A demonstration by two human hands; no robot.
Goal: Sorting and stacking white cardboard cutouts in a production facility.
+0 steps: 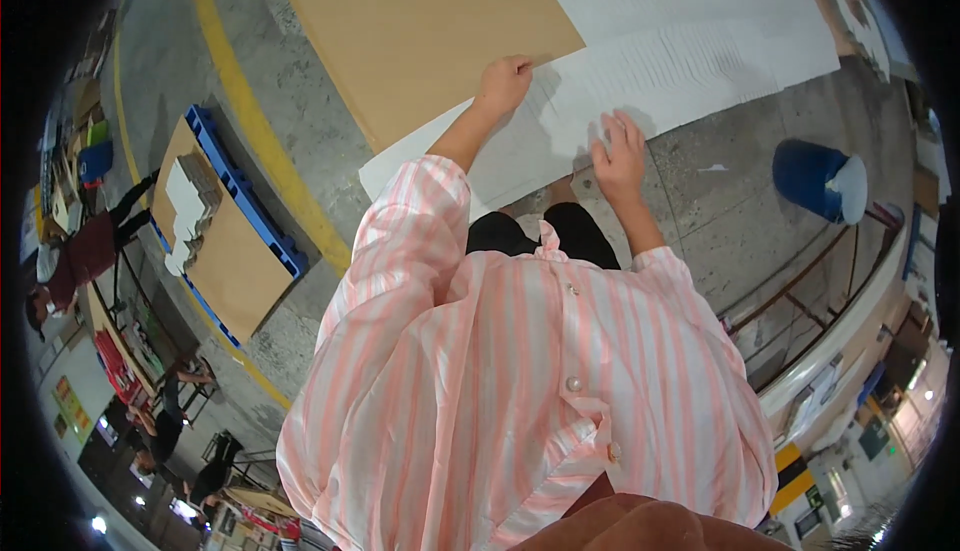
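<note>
A long white cardboard sheet (505,166) lies across the near side of a brown board (430,31), its near edge reaching my knees. My left hand (507,83) is closed at the sheet's far edge, thumb and fingers pinched together there. Over the near edge of the same sheet, my right hand (620,156) is open with its fingers stretched out. To the right, many parallel creases or layered edges run across the white cardboard (660,61). Whether these are one sheet or several overlapping ones is hard to tell.
A blue drum (810,179) stands on the floor at right, near a rusty metal frame (825,296). At left, a blue pallet (240,186) carries a brown board (235,281) and stacked white pieces (188,201). Beyond it is a person in dark clothes (85,251).
</note>
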